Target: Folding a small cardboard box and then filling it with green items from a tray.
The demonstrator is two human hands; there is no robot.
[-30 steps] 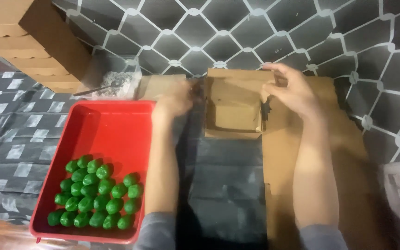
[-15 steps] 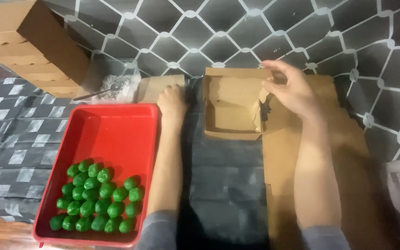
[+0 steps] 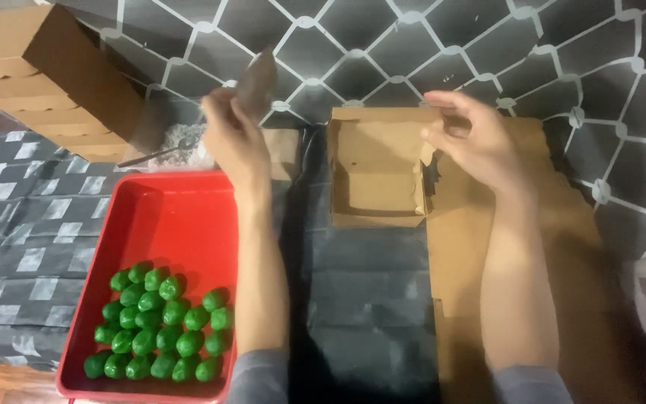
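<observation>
A flat cardboard piece [image 3: 259, 81] has been lifted off the table, pinched in the left hand [image 3: 233, 138], while the open cardboard box [image 3: 377, 168] stays steadied at its edge by the right hand's [image 3: 472, 138] closed fingers.

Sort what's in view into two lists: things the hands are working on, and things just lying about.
In hand:
- left hand lifting a cardboard piece
- right hand at the open box

Lying about:
- red tray with green pieces
- stacked boxes
- flat cardboard
- spoon
</observation>
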